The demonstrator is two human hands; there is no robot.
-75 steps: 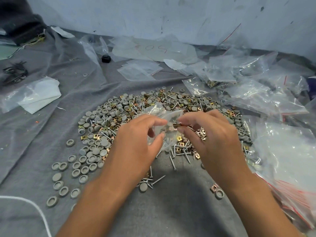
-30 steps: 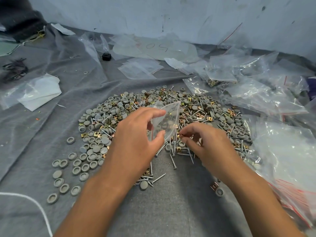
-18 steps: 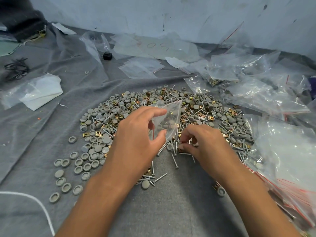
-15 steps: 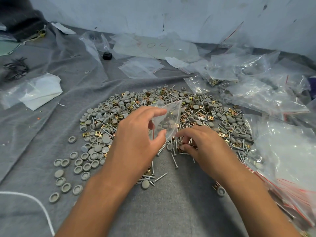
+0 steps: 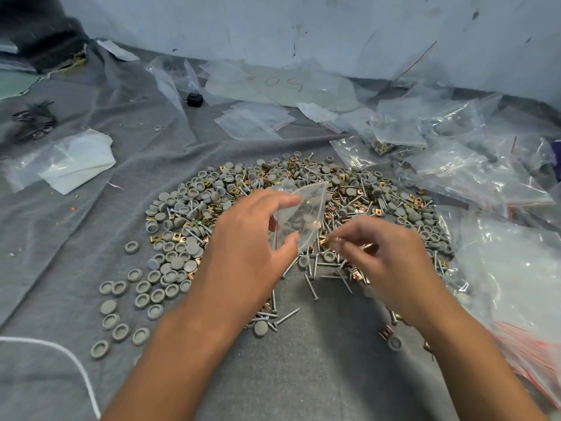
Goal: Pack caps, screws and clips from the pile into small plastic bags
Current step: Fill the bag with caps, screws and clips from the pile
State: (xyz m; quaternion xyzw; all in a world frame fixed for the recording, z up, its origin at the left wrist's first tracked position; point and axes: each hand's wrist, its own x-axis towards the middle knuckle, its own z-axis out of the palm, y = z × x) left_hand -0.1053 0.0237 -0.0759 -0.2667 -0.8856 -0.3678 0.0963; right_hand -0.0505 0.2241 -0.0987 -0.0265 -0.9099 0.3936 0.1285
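Observation:
A wide pile (image 5: 358, 192) of grey round caps, silver screws and brass clips lies on the grey cloth. My left hand (image 5: 249, 241) pinches a small clear plastic bag (image 5: 300, 217) upright above the pile, its mouth facing right. A few pieces show through the bag. My right hand (image 5: 379, 253) hovers just right of the bag and pinches small brass-coloured pieces (image 5: 334, 240) at its fingertips; the hand is motion-blurred.
Filled and empty clear bags (image 5: 455, 165) are heaped at the right and back. Flat empty bags (image 5: 252, 123) lie behind the pile. Loose caps (image 5: 133, 302) spread to the left. A white cord (image 5: 76, 369) crosses the lower left. The wall (image 5: 303, 28) stands behind.
My right hand dropped from the bag to the pile, picked up small pieces, and has now lifted back toward the bag's mouth. The left hand kept holding the bag almost still.

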